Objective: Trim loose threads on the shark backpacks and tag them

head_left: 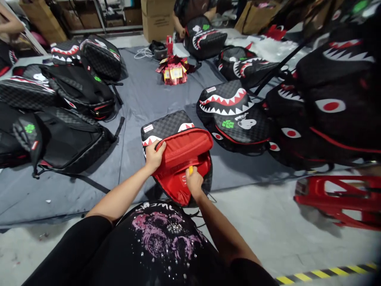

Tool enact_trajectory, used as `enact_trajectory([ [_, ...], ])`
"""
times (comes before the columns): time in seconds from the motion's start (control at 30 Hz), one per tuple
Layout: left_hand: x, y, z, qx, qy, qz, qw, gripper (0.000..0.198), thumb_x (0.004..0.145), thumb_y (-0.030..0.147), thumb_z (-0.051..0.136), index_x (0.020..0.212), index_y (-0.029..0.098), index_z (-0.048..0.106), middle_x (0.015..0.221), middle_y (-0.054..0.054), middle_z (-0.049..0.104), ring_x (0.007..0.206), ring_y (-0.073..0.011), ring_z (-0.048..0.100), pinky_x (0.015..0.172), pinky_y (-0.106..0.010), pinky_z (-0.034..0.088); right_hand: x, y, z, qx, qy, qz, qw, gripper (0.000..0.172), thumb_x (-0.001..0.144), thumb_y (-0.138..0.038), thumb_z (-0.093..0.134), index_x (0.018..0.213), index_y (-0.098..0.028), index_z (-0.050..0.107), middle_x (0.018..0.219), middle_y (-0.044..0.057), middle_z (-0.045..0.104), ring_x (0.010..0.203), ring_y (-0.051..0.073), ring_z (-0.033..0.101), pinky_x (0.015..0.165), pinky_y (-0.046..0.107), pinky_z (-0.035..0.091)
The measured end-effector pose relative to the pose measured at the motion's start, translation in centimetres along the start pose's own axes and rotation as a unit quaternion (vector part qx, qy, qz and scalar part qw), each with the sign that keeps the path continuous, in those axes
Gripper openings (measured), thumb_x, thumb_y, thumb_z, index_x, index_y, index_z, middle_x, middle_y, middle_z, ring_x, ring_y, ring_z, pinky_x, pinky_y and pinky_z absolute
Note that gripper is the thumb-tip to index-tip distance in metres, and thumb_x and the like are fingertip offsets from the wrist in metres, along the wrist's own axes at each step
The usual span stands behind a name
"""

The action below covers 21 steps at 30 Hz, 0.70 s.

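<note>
In front of me on the table's near edge lies a black checkered backpack (169,121) with a shark-teeth print, unzipped so that its red lining (187,149) shows. My left hand (154,156) grips the edge of its opened flap, thumb over the rim. Over the red inside, my right hand (194,180) is closed around a small tool with a yellow handle (191,170); its working end is hidden or too small to make out. Just right of it rests a closed backpack (235,115) with the same teeth and a white cartoon dog.
Grey cloth covers the table (143,91). Black backpacks (71,143) lie at the left, and more are piled (330,99) at the right. A heap of red tags (174,71) sits farther back. Across the table a person handles another backpack (205,37). A red plastic stool (339,198) is on the floor.
</note>
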<state>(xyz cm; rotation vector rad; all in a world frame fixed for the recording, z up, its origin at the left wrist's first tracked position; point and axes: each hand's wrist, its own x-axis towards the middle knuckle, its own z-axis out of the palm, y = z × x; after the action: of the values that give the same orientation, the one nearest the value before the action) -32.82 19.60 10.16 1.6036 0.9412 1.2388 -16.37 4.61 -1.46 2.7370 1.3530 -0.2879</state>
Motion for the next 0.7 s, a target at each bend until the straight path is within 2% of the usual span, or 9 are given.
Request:
enact_trajectory([
  [0.1, 0.4, -0.2, 0.3, 0.009, 0.017, 0.012, 1.000, 0.040, 0.087, 0.046, 0.054, 0.060, 0.019, 0.041, 0.058, 0.004, 0.038, 0.059, -0.0105, 0.035, 0.058, -0.024, 0.029, -0.7, 1.5, -0.4, 0.007, -0.011, -0.037, 0.999, 0.037, 0.096, -0.049, 0.045, 0.109, -0.015, 0.055, 0.088, 0.012, 0.071, 0.085, 0.022, 0.068, 0.066, 0.025, 0.036],
  [0.23, 0.6, -0.1, 1.3, 0.004, -0.018, 0.011, 1.000, 0.039, 0.086, 0.044, 0.055, 0.059, 0.019, 0.041, 0.057, 0.005, 0.038, 0.057, -0.0102, 0.035, 0.057, -0.024, 0.029, -1.3, 2.2, -0.8, -0.001, -0.013, -0.003, 1.000, 0.045, 0.102, -0.044, 0.027, 0.115, -0.009, 0.053, 0.089, 0.018, 0.071, 0.080, 0.024, 0.069, 0.063, 0.027, 0.037],
  [0.33, 0.6, 0.3, 1.7, 0.013, -0.034, 0.034, 0.999, 0.035, 0.086, 0.043, 0.055, 0.063, 0.019, 0.048, 0.059, 0.004, 0.045, 0.058, -0.0106, 0.040, 0.059, -0.023, 0.032, -1.7, 2.1, -1.1, 0.006, -0.032, -0.037, 0.999, 0.041, 0.098, -0.050, 0.040, 0.116, -0.016, 0.055, 0.091, 0.012, 0.073, 0.084, 0.022, 0.070, 0.066, 0.025, 0.040],
  [0.4, 0.6, 0.3, 1.7, 0.031, -0.036, 0.039, 0.998, 0.032, 0.086, 0.043, 0.055, 0.065, 0.019, 0.052, 0.060, 0.003, 0.049, 0.059, -0.0110, 0.043, 0.060, -0.023, 0.034, -1.8, 2.3, -1.7, 0.005, -0.038, -0.034, 0.999, 0.040, 0.098, -0.048, 0.040, 0.116, -0.016, 0.056, 0.090, 0.012, 0.073, 0.083, 0.022, 0.070, 0.067, 0.026, 0.042],
  [0.47, 0.7, 0.2, 1.8, 0.040, -0.042, 0.040, 0.998, 0.032, 0.086, 0.043, 0.054, 0.066, 0.019, 0.053, 0.061, 0.003, 0.051, 0.060, -0.0114, 0.045, 0.060, -0.023, 0.034, -2.1, 2.7, -2.5, 0.003, -0.038, -0.020, 0.999, 0.042, 0.100, -0.043, 0.033, 0.117, -0.013, 0.056, 0.091, 0.015, 0.073, 0.082, 0.024, 0.071, 0.068, 0.027, 0.044],
  [0.6, 1.0, 0.0, 1.7, 0.052, -0.043, 0.062, 0.996, 0.029, 0.086, 0.043, 0.055, 0.070, 0.019, 0.058, 0.061, 0.003, 0.054, 0.059, -0.0119, 0.047, 0.060, -0.023, 0.035, -3.0, 3.2, -4.8, 0.012, -0.070, -0.059, 0.996, 0.041, 0.095, -0.050, 0.047, 0.119, -0.019, 0.059, 0.098, 0.012, 0.074, 0.094, 0.023, 0.070, 0.078, 0.027, 0.046],
  [0.7, 1.1, 0.1, 1.7, 0.063, -0.047, 0.077, 0.994, 0.027, 0.086, 0.041, 0.055, 0.072, 0.018, 0.060, 0.064, 0.001, 0.058, 0.060, -0.0125, 0.050, 0.061, -0.024, 0.036, -2.7, 3.6, -7.5, 0.006, -0.098, -0.036, 0.995, 0.047, 0.097, -0.051, 0.037, 0.120, -0.017, 0.060, 0.105, 0.015, 0.072, 0.098, 0.025, 0.068, 0.079, 0.030, 0.047],
])
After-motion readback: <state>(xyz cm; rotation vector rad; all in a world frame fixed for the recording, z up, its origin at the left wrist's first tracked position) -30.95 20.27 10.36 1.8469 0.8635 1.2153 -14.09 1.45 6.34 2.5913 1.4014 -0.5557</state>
